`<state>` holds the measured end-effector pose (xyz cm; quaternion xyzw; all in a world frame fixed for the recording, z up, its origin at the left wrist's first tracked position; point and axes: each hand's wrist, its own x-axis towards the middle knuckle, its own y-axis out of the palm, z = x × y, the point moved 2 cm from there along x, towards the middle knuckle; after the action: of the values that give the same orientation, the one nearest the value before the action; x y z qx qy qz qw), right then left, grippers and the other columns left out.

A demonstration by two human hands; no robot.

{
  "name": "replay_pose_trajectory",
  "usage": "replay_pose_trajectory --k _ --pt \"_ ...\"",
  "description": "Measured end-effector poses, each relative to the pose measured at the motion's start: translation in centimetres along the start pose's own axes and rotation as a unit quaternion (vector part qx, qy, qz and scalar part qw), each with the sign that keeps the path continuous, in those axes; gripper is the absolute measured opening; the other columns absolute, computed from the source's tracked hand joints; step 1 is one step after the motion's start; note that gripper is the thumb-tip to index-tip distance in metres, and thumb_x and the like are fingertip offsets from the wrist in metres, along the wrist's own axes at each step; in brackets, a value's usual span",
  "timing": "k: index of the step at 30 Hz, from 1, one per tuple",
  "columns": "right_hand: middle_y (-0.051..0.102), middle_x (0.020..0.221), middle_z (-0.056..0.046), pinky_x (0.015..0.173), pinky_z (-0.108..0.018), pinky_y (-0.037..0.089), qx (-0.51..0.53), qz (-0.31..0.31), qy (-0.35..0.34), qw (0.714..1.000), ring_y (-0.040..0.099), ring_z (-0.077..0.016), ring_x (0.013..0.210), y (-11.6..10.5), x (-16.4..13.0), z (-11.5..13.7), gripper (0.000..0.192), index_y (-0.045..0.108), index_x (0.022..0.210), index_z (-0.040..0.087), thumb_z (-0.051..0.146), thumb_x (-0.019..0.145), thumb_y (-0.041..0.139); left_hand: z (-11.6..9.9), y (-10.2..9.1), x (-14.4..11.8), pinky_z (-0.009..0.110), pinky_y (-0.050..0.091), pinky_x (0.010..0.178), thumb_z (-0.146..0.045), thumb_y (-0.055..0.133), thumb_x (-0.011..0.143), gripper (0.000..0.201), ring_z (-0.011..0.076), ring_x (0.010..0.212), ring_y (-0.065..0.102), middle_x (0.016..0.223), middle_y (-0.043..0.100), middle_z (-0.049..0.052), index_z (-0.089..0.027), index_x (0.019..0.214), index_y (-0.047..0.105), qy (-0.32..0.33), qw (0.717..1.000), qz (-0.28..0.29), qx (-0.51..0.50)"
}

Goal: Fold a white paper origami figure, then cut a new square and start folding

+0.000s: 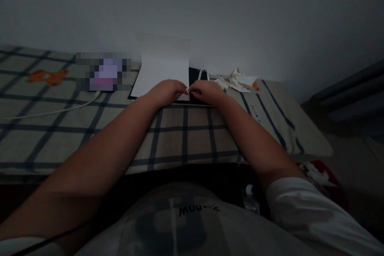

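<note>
A white sheet of paper [162, 74] lies on a black folder-like cover [193, 74], its far end bent up against the wall. At the sheet's right edge, my left hand [168, 91] has its fingers closed on the paper, with the palm side down. Close against it, my right hand [207, 90] pinches the same edge, and a small bit of white shows between the fingertips. A narrow white strip with holes [200, 74] lies on the black cover just beyond my right hand.
Crumpled torn paper strips [237, 80] are heaped to the right, by the wall. On the left are a blurred phone [105, 74] with a white cable [60, 111] and an orange cut-out shape [48, 76]. A checked cloth [192, 140] covers the table.
</note>
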<state>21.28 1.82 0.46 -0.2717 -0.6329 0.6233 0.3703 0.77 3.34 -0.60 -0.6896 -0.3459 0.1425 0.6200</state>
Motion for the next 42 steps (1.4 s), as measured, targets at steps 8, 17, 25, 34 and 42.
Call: replay_pose_trajectory --k 8,17,25,34,42 --pt "0.077 0.127 -0.012 0.087 -0.033 0.044 0.0 0.009 -0.003 1.0 0.066 -0.0244 0.113 -0.11 0.06 0.43 0.032 0.077 0.123 0.018 0.022 0.105 0.051 -0.05 -0.02 -0.17 0.032 0.053 0.112 -0.024 0.052 0.102 0.042 0.0188 0.129 0.073 0.144 0.077 -0.002 -0.031 0.128 0.083 -0.01 0.999 0.012 0.032" --pt "0.078 0.119 -0.011 0.078 -0.033 0.04 -0.015 0.002 -0.004 1.0 0.067 -0.0239 0.103 -0.02 0.03 0.17 0.026 0.079 0.113 0.018 0.023 0.102 0.056 0.11 0.1 -0.05 0.03 0.053 0.11 -0.025 0.051 0.103 0.041 0.018 0.125 0.075 0.14 0.079 0.0 -0.03 0.126 0.084 -0.008 0.999 0.003 0.034" --pt "0.077 0.12 -0.011 0.082 -0.033 0.043 0.006 -0.007 -0.022 1.0 0.066 -0.0236 0.107 0.3 0.04 0.04 0.03 0.079 0.121 0.02 0.022 0.103 0.055 0.15 0.06 0.02 0.03 0.054 0.107 -0.026 0.054 0.102 0.037 0.0198 0.123 0.076 0.133 0.082 0.002 -0.026 0.123 0.085 -0.024 0.999 -0.013 0.018" --pt "0.076 0.114 -0.01 0.076 -0.034 0.038 -0.015 -0.006 -0.019 1.0 0.063 -0.0228 0.099 -0.14 -0.1 0.32 0.027 0.08 0.111 0.019 0.024 0.101 0.055 0.26 -0.03 0.04 0.031 0.054 0.109 -0.023 0.054 0.101 0.037 0.0202 0.124 0.076 0.132 0.082 0.003 -0.023 0.12 0.085 -0.024 1.0 -0.012 0.015" --pt "0.076 0.117 -0.01 0.076 -0.034 0.038 -0.008 -0.018 -0.03 0.999 0.064 -0.0234 0.102 -0.12 -0.33 0.27 0.033 0.08 0.122 0.021 0.024 0.101 0.055 0.34 0.16 0.13 0.031 0.053 0.109 -0.026 0.054 0.102 0.037 0.0203 0.125 0.075 0.133 0.082 0.003 -0.024 0.122 0.085 -0.023 1.0 -0.012 0.006"
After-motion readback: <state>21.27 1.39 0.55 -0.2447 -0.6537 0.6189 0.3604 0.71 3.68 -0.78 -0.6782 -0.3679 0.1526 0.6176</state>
